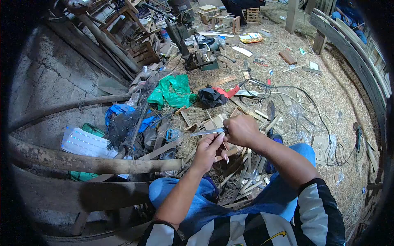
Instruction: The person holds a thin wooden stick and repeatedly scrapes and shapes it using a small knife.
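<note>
My right hand (242,129) is closed round a knife (207,132), whose pale blade points left. My left hand (208,151) sits just below the blade, thumb against a thin wooden stick (212,120) that slants up past the knife. The blade crosses the stick close to my left thumb; whether they touch I cannot tell. Most of the knife's handle is hidden in my right fist. Beneath both hands, between my knees, lie several wood offcuts (247,185).
A wooden pole (102,165) and a plank (82,196) run along my left. Ahead lie a green plastic bag (174,91) and a black cloth-like bundle (211,97). A black cable (314,96) curves across the shavings on the right, near a dark power tool (358,138). Other people sit farther back.
</note>
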The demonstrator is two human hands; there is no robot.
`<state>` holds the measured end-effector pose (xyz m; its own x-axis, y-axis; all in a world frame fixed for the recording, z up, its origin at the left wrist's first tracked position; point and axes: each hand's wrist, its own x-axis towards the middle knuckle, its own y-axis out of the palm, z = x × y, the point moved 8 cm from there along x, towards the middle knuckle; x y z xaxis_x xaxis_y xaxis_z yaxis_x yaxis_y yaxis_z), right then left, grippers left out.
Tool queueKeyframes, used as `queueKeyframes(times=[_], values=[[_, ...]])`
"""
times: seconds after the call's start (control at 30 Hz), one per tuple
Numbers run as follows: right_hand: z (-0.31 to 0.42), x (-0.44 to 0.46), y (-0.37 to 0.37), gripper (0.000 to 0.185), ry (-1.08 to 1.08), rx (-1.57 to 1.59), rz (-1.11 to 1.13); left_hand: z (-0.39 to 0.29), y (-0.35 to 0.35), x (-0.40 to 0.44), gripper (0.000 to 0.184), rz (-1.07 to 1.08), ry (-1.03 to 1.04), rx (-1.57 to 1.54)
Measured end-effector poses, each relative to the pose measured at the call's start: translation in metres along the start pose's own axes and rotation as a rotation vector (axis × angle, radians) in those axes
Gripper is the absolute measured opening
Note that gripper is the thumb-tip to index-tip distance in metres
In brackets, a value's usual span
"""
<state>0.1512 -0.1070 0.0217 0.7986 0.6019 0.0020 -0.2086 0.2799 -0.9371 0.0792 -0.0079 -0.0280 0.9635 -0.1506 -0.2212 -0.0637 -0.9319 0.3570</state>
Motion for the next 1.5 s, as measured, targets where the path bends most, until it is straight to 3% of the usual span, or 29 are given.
queueKeyframes(times=[0.63, 0.9, 0.97, 1.03, 1.1, 1.3, 1.5], values=[[0.006, -0.001, 0.002, 0.026, -0.114, -0.016, 0.017, 0.007, -0.003, 0.000, 0.024, 0.074, -0.057, -0.050], [-0.022, 0.011, 0.013, 0.018, 0.024, -0.028, -0.049, 0.011, 0.007, -0.004, 0.024, 0.139, -0.084, -0.198], [-0.069, 0.021, 0.005, 0.018, 0.261, -0.004, -0.093, 0.009, 0.041, -0.025, 0.024, 0.367, -0.127, 0.004], [-0.090, 0.023, -0.017, 0.019, 0.311, 0.030, -0.204, 0.022, 0.064, -0.033, 0.026, 0.425, -0.191, -0.252], [-0.081, 0.015, -0.041, 0.017, 0.247, 0.087, -0.351, 0.025, 0.061, -0.021, 0.025, 0.331, -0.132, -0.274], [-0.020, -0.004, -0.012, 0.014, -0.034, 0.020, -0.108, 0.004, 0.023, -0.008, 0.026, 0.144, -0.005, -0.104], [-0.004, -0.006, -0.006, 0.017, -0.105, -0.020, -0.063, -0.004, 0.021, -0.007, 0.027, 0.110, -0.014, -0.100]])
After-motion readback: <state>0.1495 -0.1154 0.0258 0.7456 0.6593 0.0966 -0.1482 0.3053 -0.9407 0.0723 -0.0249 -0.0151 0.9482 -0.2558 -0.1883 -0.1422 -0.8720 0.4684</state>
